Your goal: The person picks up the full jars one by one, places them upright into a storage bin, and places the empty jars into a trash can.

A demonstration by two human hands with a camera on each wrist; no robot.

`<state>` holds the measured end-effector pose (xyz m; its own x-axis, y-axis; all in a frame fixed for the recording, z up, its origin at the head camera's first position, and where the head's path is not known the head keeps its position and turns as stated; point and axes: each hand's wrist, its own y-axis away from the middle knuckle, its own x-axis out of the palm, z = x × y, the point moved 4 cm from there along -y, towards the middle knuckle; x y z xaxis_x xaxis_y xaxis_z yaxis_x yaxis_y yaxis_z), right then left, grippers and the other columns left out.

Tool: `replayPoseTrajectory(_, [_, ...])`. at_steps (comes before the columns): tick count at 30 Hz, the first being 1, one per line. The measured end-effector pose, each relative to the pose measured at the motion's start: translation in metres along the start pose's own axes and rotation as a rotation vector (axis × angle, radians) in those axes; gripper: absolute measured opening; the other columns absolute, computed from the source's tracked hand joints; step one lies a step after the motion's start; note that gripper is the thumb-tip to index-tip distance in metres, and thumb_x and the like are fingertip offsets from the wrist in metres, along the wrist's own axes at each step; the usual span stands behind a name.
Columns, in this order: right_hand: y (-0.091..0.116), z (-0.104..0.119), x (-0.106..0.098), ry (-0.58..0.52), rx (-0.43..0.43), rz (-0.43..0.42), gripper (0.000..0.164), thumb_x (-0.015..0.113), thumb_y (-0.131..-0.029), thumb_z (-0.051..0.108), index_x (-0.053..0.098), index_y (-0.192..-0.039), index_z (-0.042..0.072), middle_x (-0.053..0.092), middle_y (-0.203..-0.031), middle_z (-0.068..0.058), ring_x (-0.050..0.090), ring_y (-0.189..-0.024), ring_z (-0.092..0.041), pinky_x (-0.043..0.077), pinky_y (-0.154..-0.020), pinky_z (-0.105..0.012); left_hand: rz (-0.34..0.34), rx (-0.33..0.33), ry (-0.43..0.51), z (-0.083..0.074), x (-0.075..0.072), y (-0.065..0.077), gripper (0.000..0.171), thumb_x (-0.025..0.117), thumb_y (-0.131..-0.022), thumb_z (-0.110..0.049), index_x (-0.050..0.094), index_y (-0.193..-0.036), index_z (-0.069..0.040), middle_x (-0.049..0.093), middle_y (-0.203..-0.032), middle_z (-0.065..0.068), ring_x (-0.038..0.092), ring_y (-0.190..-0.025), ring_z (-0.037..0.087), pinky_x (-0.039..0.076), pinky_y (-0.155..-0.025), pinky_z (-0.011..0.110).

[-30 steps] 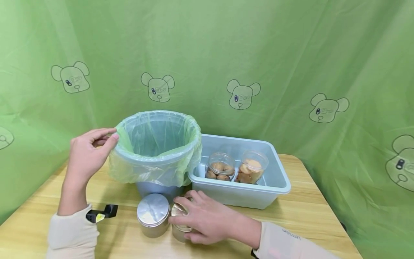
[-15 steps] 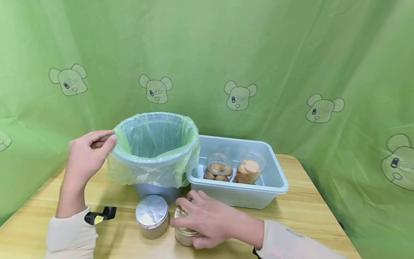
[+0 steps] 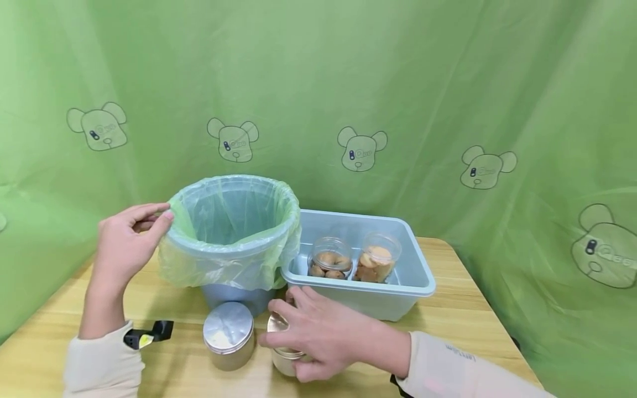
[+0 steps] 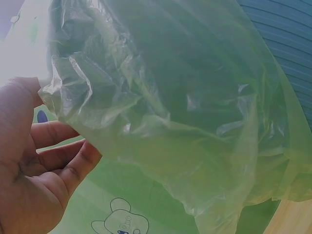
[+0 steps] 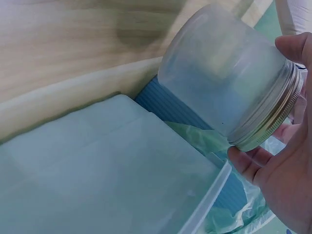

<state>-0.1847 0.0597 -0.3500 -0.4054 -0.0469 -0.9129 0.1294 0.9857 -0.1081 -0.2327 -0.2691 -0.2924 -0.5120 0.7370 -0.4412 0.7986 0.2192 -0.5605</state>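
Observation:
My left hand [image 3: 125,243] is at the left rim of the round blue bin [image 3: 249,301], pinching the pale green bin liner [image 3: 219,268] that folds over the edge. In the left wrist view the crinkled liner [image 4: 161,112] fills most of the frame, and part of the hand is behind it. My right hand [image 3: 323,331] grips from above a clear jar [image 5: 219,73] with a metal screw lid [image 5: 270,114]. Fingers and thumb are spread around that lid, hiding part of it. A second silver-lidded jar [image 3: 229,334] stands just left, in front of the bin.
A light blue rectangular tub [image 3: 418,262] stands right of the bin, behind the right hand. In it are two lidless clear jars, one with round brown pieces [image 3: 329,262], the other with biscuits [image 3: 374,264]. A green cloth [image 3: 298,72] hangs behind the wooden table [image 3: 448,331].
The jar under the right hand has shifted right, so the gap to the other silver-lidded jar has widened. The left hand stays at the bin rim. The head view has turned slightly.

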Motion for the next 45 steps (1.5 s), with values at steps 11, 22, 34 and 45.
replayPoseTrajectory(11, [-0.004, -0.006, -0.02, 0.029, -0.009, 0.022, 0.058, 0.059, -0.08, 0.048, 0.054, -0.136, 0.036, 0.05, -0.131, -0.008, 0.047, -0.093, -0.027, 0.042, -0.083, -0.036, -0.011, 0.006, -0.007, -0.001, -0.002, 0.001, 0.036, 0.068, -0.098, -0.029, 0.075, -0.122, -0.003, 0.071, -0.118, 0.022, 0.057, -0.085, -0.015, 0.046, -0.064, 0.008])
replayPoseTrajectory(22, [-0.011, -0.016, -0.054, 0.053, -0.032, -0.036, 0.055, 0.058, -0.08, 0.046, 0.055, -0.134, 0.033, 0.052, -0.12, -0.006, 0.043, -0.081, -0.025, 0.038, -0.074, -0.034, -0.005, 0.004, -0.007, 0.0, -0.001, 0.0, 0.036, 0.068, -0.098, -0.029, 0.074, -0.122, -0.004, 0.071, -0.118, 0.022, 0.057, -0.084, -0.015, 0.046, -0.065, 0.008])
replayPoseTrajectory(34, [-0.022, -0.024, -0.086, 0.014, -0.025, -0.075, 0.051, 0.058, -0.082, 0.04, 0.054, -0.132, 0.029, 0.051, -0.115, -0.006, 0.04, -0.081, -0.025, 0.038, -0.073, -0.035, -0.012, 0.007, -0.009, 0.001, -0.001, -0.001, 0.035, 0.069, -0.098, -0.029, 0.075, -0.122, -0.004, 0.072, -0.116, 0.022, 0.058, -0.084, -0.015, 0.046, -0.063, 0.009])
replayPoseTrajectory(45, [-0.037, -0.034, -0.12, 0.026, -0.048, -0.129, 0.049, 0.057, -0.086, 0.041, 0.055, -0.134, 0.029, 0.052, -0.114, -0.005, 0.043, -0.086, -0.025, 0.041, -0.08, -0.037, -0.017, 0.008, -0.007, 0.0, 0.0, 0.0, 0.035, 0.069, -0.097, -0.028, 0.075, -0.122, -0.004, 0.072, -0.116, 0.021, 0.057, -0.084, -0.016, 0.046, -0.063, 0.009])
